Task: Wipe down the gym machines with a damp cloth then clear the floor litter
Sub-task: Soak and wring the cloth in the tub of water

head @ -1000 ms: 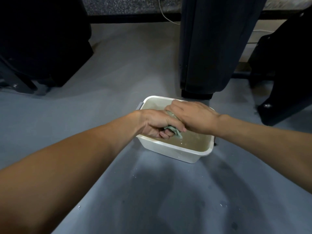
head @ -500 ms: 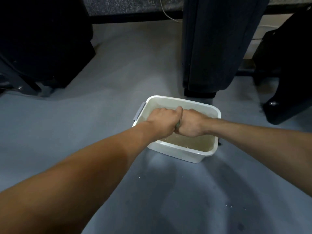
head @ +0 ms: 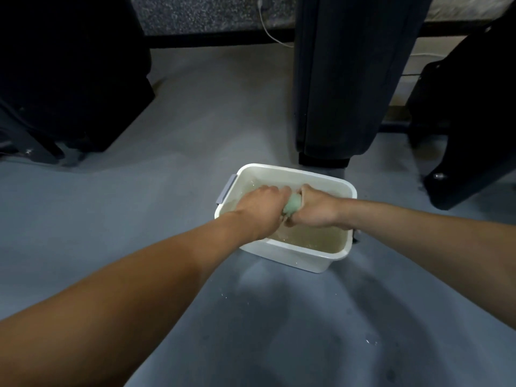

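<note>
Head: cloth (head: pixel 292 209) gripped between hands.

Grey floor (head: pixel 173 247) with scattered pale specks and damp dark patches in the foreground. White cable (head: pixel 269 34) runs down the speckled wall (head: pixel 212 15) at rear, above a dark skirting strip (head: pixel 220 41).
</note>
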